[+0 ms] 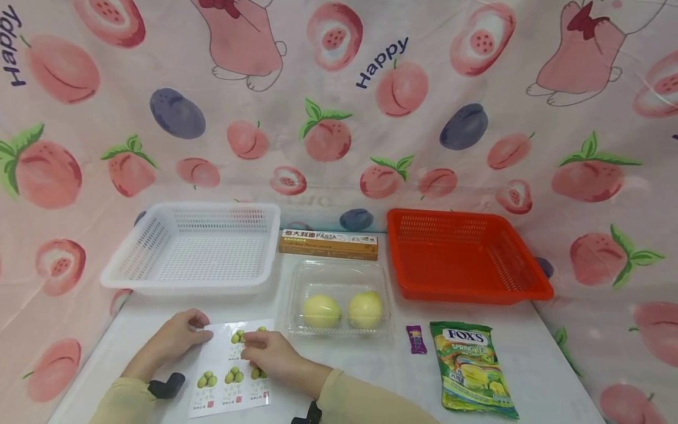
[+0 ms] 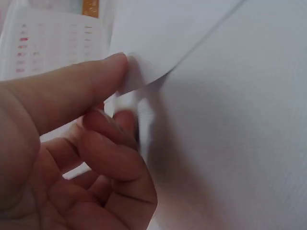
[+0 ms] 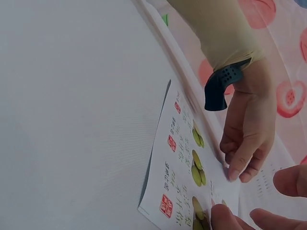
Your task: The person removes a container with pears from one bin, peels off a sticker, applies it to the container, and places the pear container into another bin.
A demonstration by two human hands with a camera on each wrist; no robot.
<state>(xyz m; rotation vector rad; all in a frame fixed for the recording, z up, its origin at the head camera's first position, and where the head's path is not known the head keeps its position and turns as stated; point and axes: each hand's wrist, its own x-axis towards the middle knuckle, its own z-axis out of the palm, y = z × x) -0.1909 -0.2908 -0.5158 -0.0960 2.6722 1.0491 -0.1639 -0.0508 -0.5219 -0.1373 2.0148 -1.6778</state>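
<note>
A white sheet of stickers [image 1: 212, 394], printed with green fruit and red seal marks, lies near the front left. My left hand [image 1: 177, 338] pinches its upper left edge; in the left wrist view the thumb [image 2: 103, 74] presses on the sheet's corner [image 2: 144, 43] with the other fingers curled below. Over the sheet's right half is my right hand [image 1: 281, 359], its fingertips at the upper fruit pictures and hiding some of them. In the right wrist view one fingertip [image 3: 224, 218] meets the sheet's printed face, and the other digits stand apart from it.
Behind the sheet stands a white basket [image 1: 190, 288], with a red basket [image 1: 466, 294] at the right. Between them are a pasta box [image 1: 328, 244] and a clear plastic box [image 1: 339, 277] holding two yellow-green fruits. A small purple packet [image 1: 416, 340] and a green candy bag [image 1: 474, 371] lie at the right.
</note>
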